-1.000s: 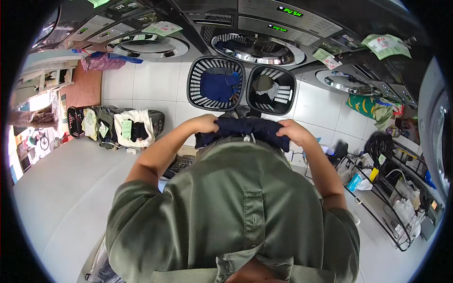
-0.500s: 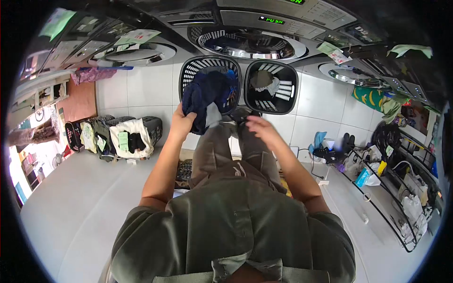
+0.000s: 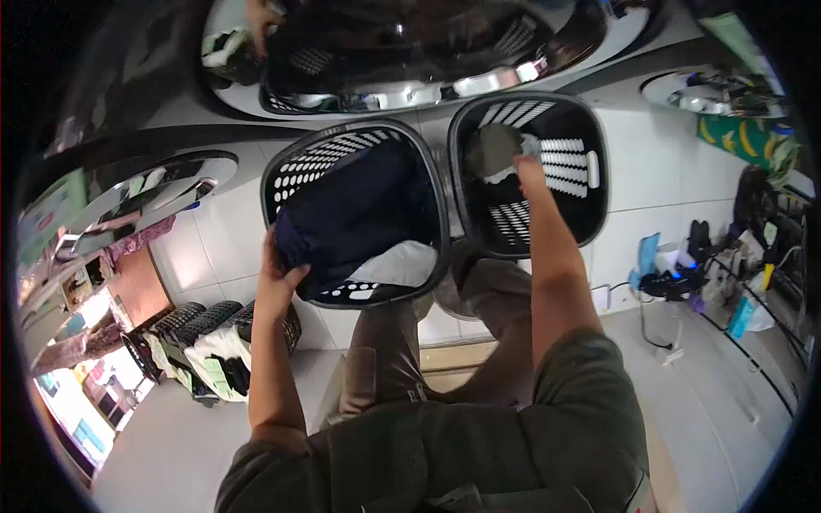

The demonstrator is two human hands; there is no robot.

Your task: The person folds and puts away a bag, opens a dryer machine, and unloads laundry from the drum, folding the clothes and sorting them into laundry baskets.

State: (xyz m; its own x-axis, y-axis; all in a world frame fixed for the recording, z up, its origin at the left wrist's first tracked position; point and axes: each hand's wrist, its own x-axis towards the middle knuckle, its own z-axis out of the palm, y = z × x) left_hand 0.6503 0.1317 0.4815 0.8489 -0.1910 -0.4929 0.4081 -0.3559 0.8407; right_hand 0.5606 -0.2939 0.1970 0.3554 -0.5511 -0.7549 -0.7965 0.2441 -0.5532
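A black laundry basket (image 3: 438, 192) on the left holds a dark navy garment (image 3: 359, 205) and a white cloth (image 3: 402, 263). My left hand (image 3: 280, 278) is at its near left rim, closed on the navy garment's edge with the thumb on top. My right hand (image 3: 530, 173) reaches down into a second black basket (image 3: 601, 201), beside the first. Its fingers are closed at a pale grey-white cloth (image 3: 528, 147); the fingertips are partly hidden. Next to that cloth lies an olive-brown garment (image 3: 494, 152).
Front-loading machines with round doors (image 3: 410, 60) stand just beyond the baskets. More baskets with clothes (image 3: 218, 346) are at the left. On the right, a black wire rack (image 3: 727, 321) holds bags and small items, with a cable (image 3: 654, 333) hanging near it.
My view has moved closer to the baskets and machines. My right hand has gone from above my knee into the right basket. The navy garment now lies lower and more spread in the left basket.
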